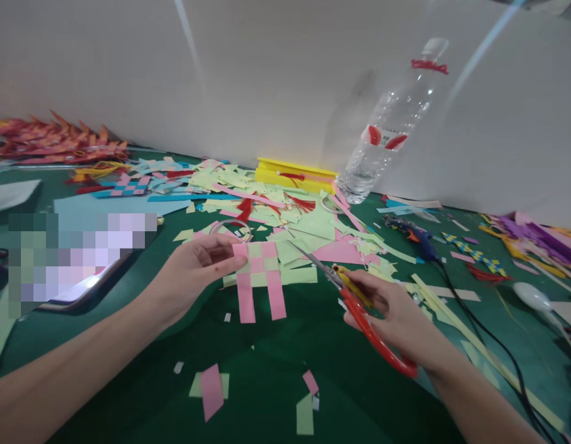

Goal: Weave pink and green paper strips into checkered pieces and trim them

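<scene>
My left hand (pixel 205 262) pinches the upper left corner of a woven paper piece (pixel 258 265). The weave is a checked square of pink and pale green strips, with two pink tails hanging down. A pair of scissors (pixel 366 330) with red and yellow handles is gripped in my right hand (pixel 390 305). Its blades point up and left, to the right of the woven piece and apart from it. Below the woven piece, pink and green paper offcuts (pixel 212 393) lie on the green table (pixel 142 385).
Paper scraps (pixel 211 179) and red tassels (pixel 245 209) are heaped behind my hands. A leaning plastic bottle (pixel 382 129) rests by the wall. At left lies a pixelated phone-like device (pixel 95 265); at right, a blue corded tool (pixel 419 240) and its black cable. A clear tape roll (pixel 232 229) sits near my left fingers.
</scene>
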Demonstrator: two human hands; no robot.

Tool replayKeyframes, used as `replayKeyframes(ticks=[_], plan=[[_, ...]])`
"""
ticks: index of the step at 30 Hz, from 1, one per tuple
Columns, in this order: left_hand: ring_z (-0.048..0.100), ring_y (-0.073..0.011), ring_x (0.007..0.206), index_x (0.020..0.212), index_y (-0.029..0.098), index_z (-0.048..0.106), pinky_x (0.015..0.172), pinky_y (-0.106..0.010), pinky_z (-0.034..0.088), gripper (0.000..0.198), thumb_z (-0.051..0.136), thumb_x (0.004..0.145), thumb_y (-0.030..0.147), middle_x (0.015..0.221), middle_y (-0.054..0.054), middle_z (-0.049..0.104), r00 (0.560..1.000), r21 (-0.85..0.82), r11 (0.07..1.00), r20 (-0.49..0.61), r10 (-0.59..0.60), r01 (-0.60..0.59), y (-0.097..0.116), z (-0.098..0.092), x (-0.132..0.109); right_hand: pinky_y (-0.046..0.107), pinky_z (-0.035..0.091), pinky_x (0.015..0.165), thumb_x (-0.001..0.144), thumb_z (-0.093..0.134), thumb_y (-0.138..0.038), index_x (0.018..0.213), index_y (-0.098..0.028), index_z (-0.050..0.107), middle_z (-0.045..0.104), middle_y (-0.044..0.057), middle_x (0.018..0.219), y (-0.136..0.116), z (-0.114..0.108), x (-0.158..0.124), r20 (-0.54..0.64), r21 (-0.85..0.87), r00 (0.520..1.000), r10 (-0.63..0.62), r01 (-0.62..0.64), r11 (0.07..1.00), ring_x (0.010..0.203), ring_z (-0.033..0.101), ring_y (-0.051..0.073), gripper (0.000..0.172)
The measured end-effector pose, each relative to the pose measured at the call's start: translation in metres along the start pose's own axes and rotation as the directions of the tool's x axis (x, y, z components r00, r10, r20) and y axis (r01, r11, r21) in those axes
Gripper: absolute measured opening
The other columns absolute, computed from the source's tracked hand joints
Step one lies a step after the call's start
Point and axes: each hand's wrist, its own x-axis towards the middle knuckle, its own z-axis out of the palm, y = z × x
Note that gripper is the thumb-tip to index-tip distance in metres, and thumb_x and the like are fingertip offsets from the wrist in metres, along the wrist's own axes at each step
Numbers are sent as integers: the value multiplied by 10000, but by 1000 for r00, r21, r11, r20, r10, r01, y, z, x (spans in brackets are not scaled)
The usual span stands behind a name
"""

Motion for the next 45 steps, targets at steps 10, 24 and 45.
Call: replayKeyframes(ticks=[10, 24, 45], plan=[[561, -120, 685, 796, 222, 676, 639, -218, 486, 146, 733, 699, 315, 728, 16, 594, 1000, 40, 999, -2, 20, -20, 0, 0, -1, 432, 504, 910, 626, 726, -385, 1134, -170, 629, 659, 101, 1117, -4, 0, 0, -10, 27, 1000, 27, -26, 999, 995, 639, 275, 560], [575, -125, 707, 773, 210, 685, 667, -232, 473, 154, 763, 651, 261, 740, 16, 630, 997, -47, 999, -73, -17, 13, 6, -2, -2, 366, 552, 783, 665, 708, -447, 1014, -200, 641, 699, 67, 943, -6, 0, 2, -90, 75, 996, -9, 15, 997, 851, 675, 238, 432], [566, -85, 727, 897, 222, 661, 655, -169, 484, 220, 765, 704, 243, 782, 38, 615, 986, -277, 961, -153, -60, 16, 2, -5, 0, 428, 535, 846, 690, 678, -380, 1182, -224, 598, 618, 99, 1216, -3, -2, -1, -1, -255, 999, -36, 35, 966, 1059, 614, 304, 522]])
